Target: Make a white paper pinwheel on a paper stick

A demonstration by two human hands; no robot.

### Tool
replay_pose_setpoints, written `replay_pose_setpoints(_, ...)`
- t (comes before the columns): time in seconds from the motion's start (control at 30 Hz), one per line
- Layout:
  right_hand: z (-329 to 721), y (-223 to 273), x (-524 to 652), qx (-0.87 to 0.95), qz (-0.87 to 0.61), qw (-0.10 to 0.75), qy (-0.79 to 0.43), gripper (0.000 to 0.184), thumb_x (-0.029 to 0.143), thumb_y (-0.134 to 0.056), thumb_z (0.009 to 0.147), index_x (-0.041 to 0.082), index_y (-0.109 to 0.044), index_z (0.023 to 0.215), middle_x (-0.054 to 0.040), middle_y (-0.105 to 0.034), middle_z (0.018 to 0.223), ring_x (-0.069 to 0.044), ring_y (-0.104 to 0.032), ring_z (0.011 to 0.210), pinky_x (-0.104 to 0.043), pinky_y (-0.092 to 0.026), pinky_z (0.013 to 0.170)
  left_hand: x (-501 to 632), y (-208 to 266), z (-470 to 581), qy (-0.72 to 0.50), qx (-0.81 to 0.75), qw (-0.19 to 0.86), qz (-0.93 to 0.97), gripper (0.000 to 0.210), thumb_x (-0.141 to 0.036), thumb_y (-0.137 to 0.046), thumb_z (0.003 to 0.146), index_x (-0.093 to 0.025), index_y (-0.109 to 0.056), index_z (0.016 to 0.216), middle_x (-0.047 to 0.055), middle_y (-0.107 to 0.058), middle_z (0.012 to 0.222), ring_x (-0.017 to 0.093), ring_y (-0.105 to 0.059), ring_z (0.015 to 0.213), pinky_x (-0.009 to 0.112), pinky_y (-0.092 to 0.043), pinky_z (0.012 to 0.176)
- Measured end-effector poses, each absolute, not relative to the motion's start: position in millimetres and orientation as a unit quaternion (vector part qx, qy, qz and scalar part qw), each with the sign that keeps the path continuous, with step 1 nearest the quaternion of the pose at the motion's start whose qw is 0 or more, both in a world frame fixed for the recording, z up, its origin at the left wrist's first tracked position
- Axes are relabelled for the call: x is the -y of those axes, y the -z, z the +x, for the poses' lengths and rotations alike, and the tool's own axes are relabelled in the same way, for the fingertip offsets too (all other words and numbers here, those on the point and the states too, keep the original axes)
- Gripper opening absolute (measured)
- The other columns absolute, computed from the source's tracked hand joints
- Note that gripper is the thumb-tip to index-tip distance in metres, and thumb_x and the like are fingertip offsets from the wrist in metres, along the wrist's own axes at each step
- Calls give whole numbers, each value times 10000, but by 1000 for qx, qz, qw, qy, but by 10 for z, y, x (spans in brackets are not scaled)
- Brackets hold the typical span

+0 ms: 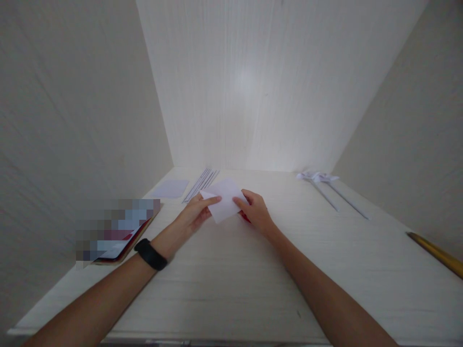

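Observation:
A white sheet of paper (227,205) is held up between my two hands, over the middle of the table. My left hand (195,210) pinches its left side, thumb on top, where a corner of the paper stands up as a flap. On the right edge, my right hand (255,208) grips the paper between thumb and fingers. Something small and red (245,218) shows beneath my right hand; its kind is mostly hidden. Just behind my left hand lie several thin paper sticks (202,183).
Flat white paper (170,188) lies at the back left. A device with a blurred screen (123,236) stands beside my left forearm. Two paper pinwheels on sticks (318,177) rest at the back right. A yellow object (437,255) is by the right wall. Walls enclose three sides.

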State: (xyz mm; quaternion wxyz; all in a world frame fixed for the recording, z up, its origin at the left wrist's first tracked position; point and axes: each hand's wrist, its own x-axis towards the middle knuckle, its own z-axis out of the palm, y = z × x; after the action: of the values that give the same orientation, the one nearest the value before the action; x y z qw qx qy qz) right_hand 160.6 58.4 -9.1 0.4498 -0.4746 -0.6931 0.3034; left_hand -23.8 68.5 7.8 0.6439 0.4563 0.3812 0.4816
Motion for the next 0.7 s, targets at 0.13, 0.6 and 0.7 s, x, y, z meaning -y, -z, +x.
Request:
replay_pose_setpoints(0.13, 1571, 111, -596, 687, -447, 459, -344, 239, 350, -548, 940, 118, -606, 956, -6, -611, 820, -94, -584, 656, -245, -516, 594, -624, -94, -184, -509, -367, 644, 437, 352, -209, -779, 667, -161, -667, 997, 61, -740, 1013, 176, -690, 862, 270, -552, 775)
replay_pose_setpoints(0.6, 1551, 215, -656, 714, -395, 443, -371, 246, 350, -551, 939, 121, -607, 1006, -16, -624, 853, -100, -598, 677, -254, -528, 607, -576, -147, -174, -520, -362, 609, 477, 508, -269, -815, 593, -137, -635, 1050, 96, -731, 1008, 216, -683, 830, 335, -537, 764)
replay_pose_setpoints(0.7, 1542, 167, -640, 720, -407, 444, -346, 238, 345, -563, 931, 123, -613, 1003, -23, -632, 878, -115, -612, 723, -278, -539, 651, -580, -181, -185, -525, -383, 584, 485, 527, -300, -810, 591, -138, -625, 1058, 102, -724, 1013, 216, -676, 815, 336, -528, 751)
